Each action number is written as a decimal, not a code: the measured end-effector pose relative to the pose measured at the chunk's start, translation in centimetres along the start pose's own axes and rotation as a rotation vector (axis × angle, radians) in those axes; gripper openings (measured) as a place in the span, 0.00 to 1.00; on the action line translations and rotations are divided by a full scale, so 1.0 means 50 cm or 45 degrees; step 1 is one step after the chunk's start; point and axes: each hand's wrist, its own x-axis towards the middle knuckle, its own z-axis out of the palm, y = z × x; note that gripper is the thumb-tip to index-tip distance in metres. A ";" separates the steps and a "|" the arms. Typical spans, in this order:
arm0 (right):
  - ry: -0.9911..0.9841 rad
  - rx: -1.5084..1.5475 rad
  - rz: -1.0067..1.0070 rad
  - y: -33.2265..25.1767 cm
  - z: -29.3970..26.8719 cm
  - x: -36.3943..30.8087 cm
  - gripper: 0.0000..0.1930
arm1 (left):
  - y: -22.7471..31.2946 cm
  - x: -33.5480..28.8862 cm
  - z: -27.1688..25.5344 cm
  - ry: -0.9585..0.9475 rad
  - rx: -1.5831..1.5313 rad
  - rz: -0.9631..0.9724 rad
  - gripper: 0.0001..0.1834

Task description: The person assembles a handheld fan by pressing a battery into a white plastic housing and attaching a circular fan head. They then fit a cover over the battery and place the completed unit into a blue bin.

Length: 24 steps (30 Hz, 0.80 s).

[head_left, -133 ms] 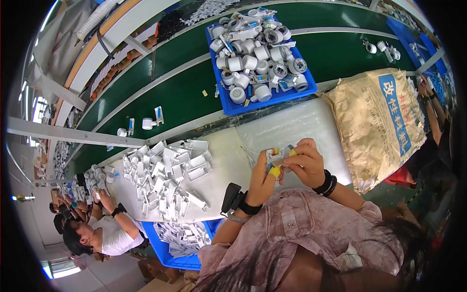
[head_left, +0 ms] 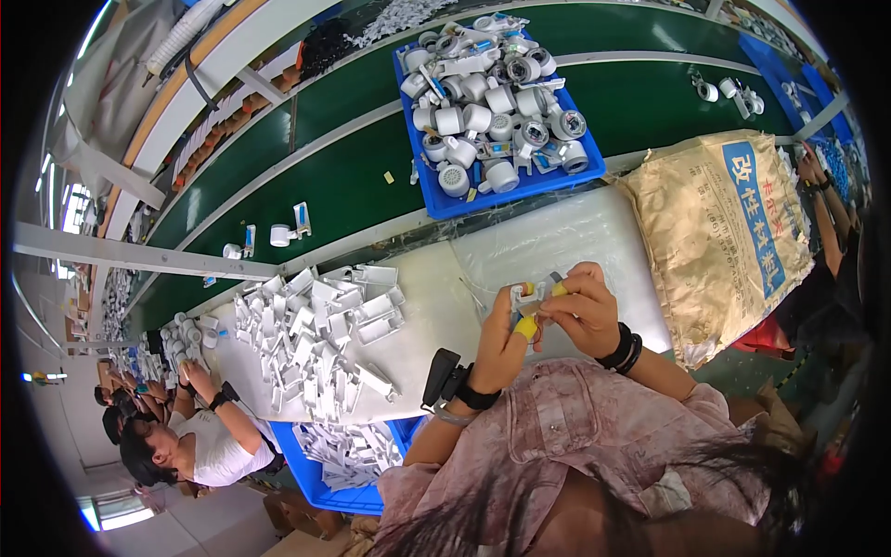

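Above the near part of the table, my left hand (head_left: pixel 498 355) is closed around a small white plastic part (head_left: pixel 531 299), thumb and finger on opposite sides of it. My right hand (head_left: pixel 588 311) meets it from the right with its fingers pinched together; what they grip is mostly hidden. Yellow coverings show on fingertips of both hands. To the left of my hands lies a loose pile of white plastic housings (head_left: pixel 316 325) on the pale tabletop (head_left: pixel 432 278).
A blue crate (head_left: pixel 436 206) heaped with white round-headed assemblies stands beyond my hands, by the green conveyor belt (head_left: pixel 343 181). At right lies a large brown paper sack (head_left: pixel 691 251). Another blue bin (head_left: pixel 343 499) holds white parts below the table's edge. A co-worker (head_left: pixel 213 446) sits at left.
Small pieces on the conveyor have shifted slightly left. My hands keep the same hold, with only a tiny movement of the fingers. The left co-worker's hands have moved a little.
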 end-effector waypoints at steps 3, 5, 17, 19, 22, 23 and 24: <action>0.008 0.001 0.014 0.001 0.000 -0.002 0.12 | -0.001 -0.001 0.001 -0.021 -0.013 0.003 0.22; 0.000 -0.001 0.011 0.003 0.000 -0.002 0.12 | -0.001 -0.001 0.001 -0.020 0.010 0.003 0.22; -0.017 -0.038 0.013 0.009 0.000 0.001 0.11 | -0.031 -0.009 0.001 0.015 -0.131 0.014 0.21; -0.037 -0.065 -0.015 0.009 -0.004 0.003 0.11 | -0.035 -0.011 0.004 0.026 -0.093 0.026 0.20; -0.048 -0.084 -0.050 0.007 -0.007 0.005 0.11 | -0.048 -0.015 0.003 0.062 0.062 0.010 0.20; -0.057 -0.088 -0.053 0.006 -0.008 0.005 0.11 | -0.052 -0.015 0.002 0.065 0.061 0.010 0.20; -0.065 -0.091 -0.057 0.006 -0.009 0.006 0.11 | -0.055 -0.017 0.001 0.049 0.096 0.022 0.19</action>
